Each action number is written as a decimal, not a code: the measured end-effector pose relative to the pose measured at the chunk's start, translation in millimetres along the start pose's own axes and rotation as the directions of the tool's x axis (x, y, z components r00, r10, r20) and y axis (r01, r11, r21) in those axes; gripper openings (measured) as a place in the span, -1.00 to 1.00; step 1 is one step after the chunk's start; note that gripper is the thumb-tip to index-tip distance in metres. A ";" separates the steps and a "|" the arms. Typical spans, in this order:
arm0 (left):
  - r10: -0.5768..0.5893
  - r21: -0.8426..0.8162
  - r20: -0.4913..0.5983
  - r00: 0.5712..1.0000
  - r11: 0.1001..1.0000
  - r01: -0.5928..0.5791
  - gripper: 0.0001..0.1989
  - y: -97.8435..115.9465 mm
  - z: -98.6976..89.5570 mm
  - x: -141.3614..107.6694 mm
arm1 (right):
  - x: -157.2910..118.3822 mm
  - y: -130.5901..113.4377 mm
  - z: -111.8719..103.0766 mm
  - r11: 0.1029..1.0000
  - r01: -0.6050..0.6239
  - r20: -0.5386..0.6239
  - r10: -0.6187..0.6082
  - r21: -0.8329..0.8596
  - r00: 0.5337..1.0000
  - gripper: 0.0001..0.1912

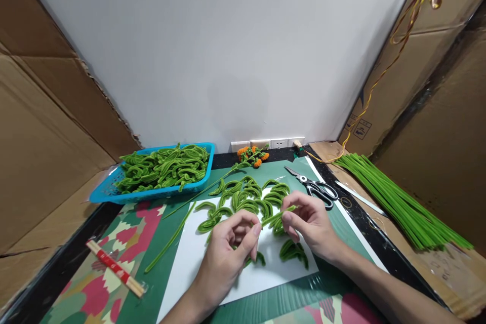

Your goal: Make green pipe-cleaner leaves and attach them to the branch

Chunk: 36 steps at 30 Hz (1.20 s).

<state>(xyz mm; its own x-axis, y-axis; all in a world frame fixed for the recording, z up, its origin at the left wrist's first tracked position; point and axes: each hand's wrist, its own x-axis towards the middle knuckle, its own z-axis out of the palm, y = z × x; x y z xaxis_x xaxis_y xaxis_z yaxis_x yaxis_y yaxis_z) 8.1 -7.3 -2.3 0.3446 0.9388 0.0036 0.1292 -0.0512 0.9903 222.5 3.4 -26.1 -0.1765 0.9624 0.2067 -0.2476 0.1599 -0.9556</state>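
A short length of green pipe cleaner (277, 216) stretches between my two hands above a white sheet (182, 268). My left hand (231, 248) pinches its left end between thumb and fingertips. At the other end, my right hand (309, 220) closes thumb and index finger on it. Several bent green pipe-cleaner leaves (246, 197) lie around and beyond my hands on the sheet. One leaf bundle (294, 251) rests below my right hand. Part of another piece is hidden behind my left fingers.
A blue basket (152, 194) heaped with green pieces stands back left. Black-handled scissors (313, 185) lie right of the leaves, near straight green pipe cleaners (402, 207). An orange-flowered stem (252, 154) lies at the back. Wrapped chopsticks (116, 268) and a long green stem (170, 238) lie left.
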 end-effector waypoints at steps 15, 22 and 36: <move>-0.013 0.052 0.118 0.993 0.999 0.007 -0.77 -0.9 5.6 -3.5 | 1.5 2.0 6.6 0.974 -0.113 0.142 0.086 0.194 0.986 -0.70; 0.005 0.102 0.060 0.998 0.995 -0.011 -0.70 -5.7 5.7 -1.0 | 2.6 -1.5 10.8 0.984 -0.079 0.053 0.071 0.158 0.996 -0.67; -0.045 0.090 0.089 0.995 0.995 0.037 -0.73 -1.4 3.7 1.9 | 7.2 -0.5 3.5 0.982 -0.067 -0.038 0.075 0.176 0.996 -0.69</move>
<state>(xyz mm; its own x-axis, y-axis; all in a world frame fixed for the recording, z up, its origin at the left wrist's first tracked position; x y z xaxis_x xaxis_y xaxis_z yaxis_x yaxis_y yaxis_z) 12.1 -6.8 -4.2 0.4194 0.9062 -0.0533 0.2250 -0.0469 0.9732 218.1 9.5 -23.4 -0.1578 0.9793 0.1266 -0.3987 0.0542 -0.9155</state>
